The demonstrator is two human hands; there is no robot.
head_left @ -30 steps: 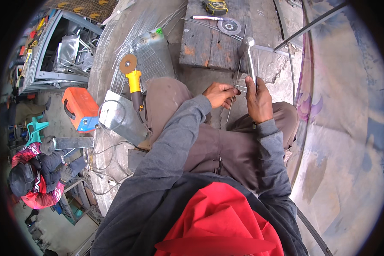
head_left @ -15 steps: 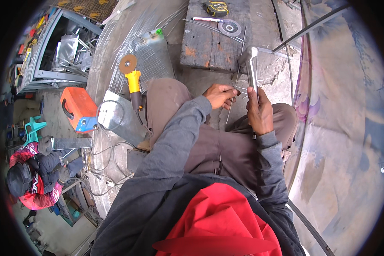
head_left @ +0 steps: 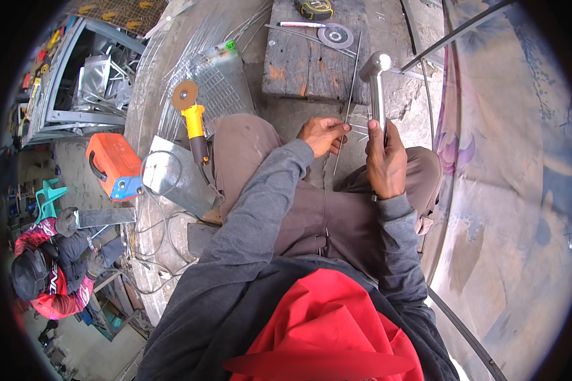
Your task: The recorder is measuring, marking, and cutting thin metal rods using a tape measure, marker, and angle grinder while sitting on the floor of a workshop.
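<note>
My left hand (head_left: 321, 135) pinches a thin metal rod (head_left: 353, 73) between thumb and fingers. The rod slants from above my lap up toward a dark wooden block (head_left: 287, 75), and its far end overlaps the block's right edge. A shiny steel hammer (head_left: 376, 89) is in my right hand (head_left: 386, 166), fingers wrapped round its handle and the head pointing up and away from me. The hammer head stands to the right of the rod, apart from it. Several short thin rods (head_left: 357, 129) show between my hands.
On the block lie a cutting disc (head_left: 335, 36), a marker (head_left: 299, 25) and a tape measure (head_left: 314, 8). Left of my knee are a yellow angle grinder (head_left: 195, 124), sheet metal (head_left: 238, 82), an orange machine (head_left: 115, 162) and cables. A co-worker (head_left: 51, 267) sits far left.
The hammer has come up slightly with my right hand, its head now higher and farther from the rod. My left hand still holds the rod. The whole view has shifted a little.
</note>
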